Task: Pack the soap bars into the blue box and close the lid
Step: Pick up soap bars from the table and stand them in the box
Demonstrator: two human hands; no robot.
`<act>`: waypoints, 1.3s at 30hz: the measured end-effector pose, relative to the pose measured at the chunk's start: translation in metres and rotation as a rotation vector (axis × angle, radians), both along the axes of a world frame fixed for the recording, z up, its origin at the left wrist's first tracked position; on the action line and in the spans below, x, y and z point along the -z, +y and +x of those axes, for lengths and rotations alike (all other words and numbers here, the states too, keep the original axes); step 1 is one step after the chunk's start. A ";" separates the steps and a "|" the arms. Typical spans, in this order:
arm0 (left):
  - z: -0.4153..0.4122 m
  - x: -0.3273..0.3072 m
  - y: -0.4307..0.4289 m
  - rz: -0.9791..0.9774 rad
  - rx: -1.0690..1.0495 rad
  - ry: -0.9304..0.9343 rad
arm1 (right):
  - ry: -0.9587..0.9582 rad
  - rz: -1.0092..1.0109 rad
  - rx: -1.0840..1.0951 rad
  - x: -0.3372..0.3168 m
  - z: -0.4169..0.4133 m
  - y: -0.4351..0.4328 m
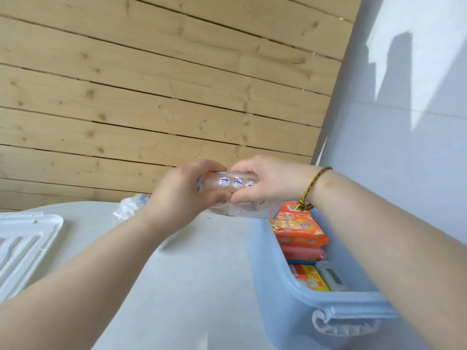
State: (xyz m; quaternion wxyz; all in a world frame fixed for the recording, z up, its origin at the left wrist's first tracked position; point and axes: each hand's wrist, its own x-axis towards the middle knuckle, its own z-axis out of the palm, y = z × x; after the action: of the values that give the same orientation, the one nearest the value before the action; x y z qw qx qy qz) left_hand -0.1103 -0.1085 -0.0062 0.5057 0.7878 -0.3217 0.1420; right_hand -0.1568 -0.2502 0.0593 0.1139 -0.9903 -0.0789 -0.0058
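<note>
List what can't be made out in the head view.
All head view:
clear-wrapped soap pack: left hand and right hand cover its ends; print blurred, bar count unclear.
blue box: right forearm and the bottom edge hide much of it; free space unknown.
white lid: cut by the left edge.
crumpled clear plastic: partly behind the left hand.

Both forearms bare, stretched forward, converging. Left hand (182, 195) has its back to the camera, fingers curled over the left end of a wrapped soap bar (227, 182), thumb underneath. Right hand (273, 181) sits just beside it, fingers curled over the bar's right end, thumb pinching from below. Thumbs nearly touching. Braided cord bracelet (312, 186) on the right wrist.
</note>
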 end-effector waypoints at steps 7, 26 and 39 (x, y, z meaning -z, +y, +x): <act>-0.015 0.019 -0.094 -0.012 0.157 0.085 | -0.195 0.127 0.359 0.008 -0.037 -0.100; -0.010 0.046 -0.124 0.811 0.250 0.045 | -0.174 -0.363 0.780 0.093 0.007 -0.151; -0.008 0.050 -0.122 0.709 0.279 0.080 | 0.139 -0.234 0.698 0.096 0.007 -0.166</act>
State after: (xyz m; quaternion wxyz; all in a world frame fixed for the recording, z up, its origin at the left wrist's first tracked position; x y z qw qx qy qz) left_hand -0.1187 -0.2307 -0.0560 0.2286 0.8673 -0.4350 -0.0790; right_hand -0.1493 -0.4166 -0.0371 -0.0036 -0.9620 0.2713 0.0323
